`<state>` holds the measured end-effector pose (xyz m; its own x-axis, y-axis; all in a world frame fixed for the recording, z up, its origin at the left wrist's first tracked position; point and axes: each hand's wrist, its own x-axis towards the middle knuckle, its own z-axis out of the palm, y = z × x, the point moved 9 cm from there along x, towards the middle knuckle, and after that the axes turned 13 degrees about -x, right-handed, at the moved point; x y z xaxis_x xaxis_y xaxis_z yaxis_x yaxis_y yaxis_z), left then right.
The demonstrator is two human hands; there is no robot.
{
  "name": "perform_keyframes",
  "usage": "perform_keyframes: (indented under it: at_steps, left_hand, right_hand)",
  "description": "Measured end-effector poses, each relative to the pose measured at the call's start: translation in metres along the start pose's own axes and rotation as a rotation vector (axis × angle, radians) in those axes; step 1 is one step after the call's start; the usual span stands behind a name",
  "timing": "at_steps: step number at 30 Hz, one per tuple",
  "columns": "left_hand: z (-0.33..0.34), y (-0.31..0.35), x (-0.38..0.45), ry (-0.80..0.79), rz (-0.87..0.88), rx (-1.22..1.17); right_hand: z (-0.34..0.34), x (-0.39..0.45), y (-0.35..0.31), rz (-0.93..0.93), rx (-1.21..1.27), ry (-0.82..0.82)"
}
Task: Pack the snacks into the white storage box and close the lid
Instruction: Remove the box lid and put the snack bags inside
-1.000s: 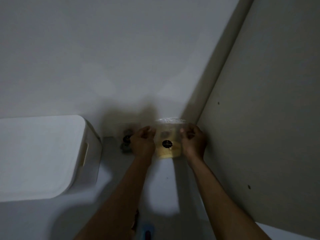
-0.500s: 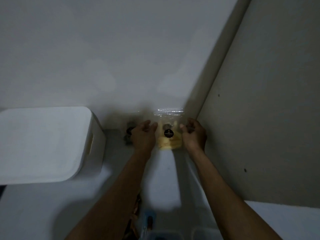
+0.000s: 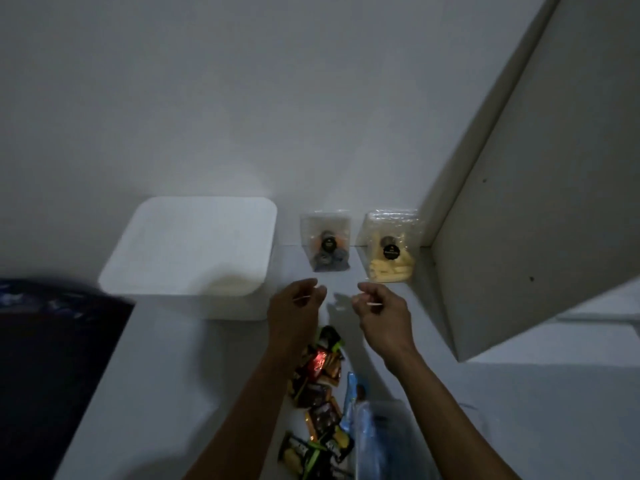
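Note:
The white storage box stands at the back left of the table with its lid on. Two clear snack bags stand against the wall: one with dark round snacks, one with yellow sticks. My left hand and my right hand hover just in front of these bags, apart from them. Both hold nothing, with their fingers loosely curled. Several small wrapped snacks lie in a row on the table under my left forearm. A blue packet lies beside them.
A beige panel closes off the right side and meets the wall in the corner behind the yellow bag. A dark surface lies beyond the table's left edge. The light is dim.
Both hands have let go of the yellow-stick bag and drawn back toward me. The bag now stands alone by the corner. The view has tilted down, showing the wrapped snacks.

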<state>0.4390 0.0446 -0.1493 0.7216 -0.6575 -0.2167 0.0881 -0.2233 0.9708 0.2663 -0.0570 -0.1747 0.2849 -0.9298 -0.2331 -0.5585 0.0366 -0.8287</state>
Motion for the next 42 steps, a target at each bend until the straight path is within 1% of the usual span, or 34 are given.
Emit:
perform_keyframes:
  at_steps: [8,12,15,18,19,21,24,28,31,35,39,42]
  left_hand:
    - [-0.189,-0.003,-0.072,0.187,0.061,0.06]
    - [-0.266,-0.01,-0.076,0.284,0.034,0.068]
    - [-0.297,-0.006,-0.059,0.307,0.069,0.092]
    - [-0.314,0.003,-0.032,0.33,0.074,0.124]
    - [-0.318,0.006,-0.018,0.339,0.103,0.151]
    - [-0.324,0.01,0.012,0.346,0.139,0.227]
    - [-0.33,0.016,0.054,0.356,0.136,0.336]
    - [-0.334,0.013,0.11,0.292,0.075,0.412]
    - [-0.337,-0.001,0.145,0.243,0.039,0.414]
    - [-0.337,-0.002,0.162,0.211,0.029,0.423]
    - [-0.335,0.001,0.165,0.234,0.032,0.388]
    - [-0.336,0.005,0.164,0.261,0.044,0.394]
  right_hand:
    - [0.08,-0.111,-0.059,-0.091,-0.052,-0.072]
    - [0.111,-0.13,-0.083,-0.102,-0.042,-0.062]
    - [0.125,-0.126,-0.097,-0.091,-0.028,-0.023]
    - [0.132,-0.11,-0.111,-0.079,-0.027,0.028]
    - [0.133,-0.103,-0.116,-0.078,-0.025,0.044]
    - [0.138,-0.086,-0.125,-0.082,-0.037,0.068]
    - [0.149,-0.058,-0.134,-0.071,-0.083,0.085]
    - [0.168,-0.028,-0.142,-0.044,-0.097,0.077]
    - [0.182,-0.013,-0.139,-0.015,-0.095,0.065]
    - [0.191,-0.004,-0.138,-0.005,-0.092,0.098]
    - [0.195,-0.002,-0.137,0.015,-0.08,0.158]
    - [0.195,-0.001,-0.138,0.021,-0.063,0.172]
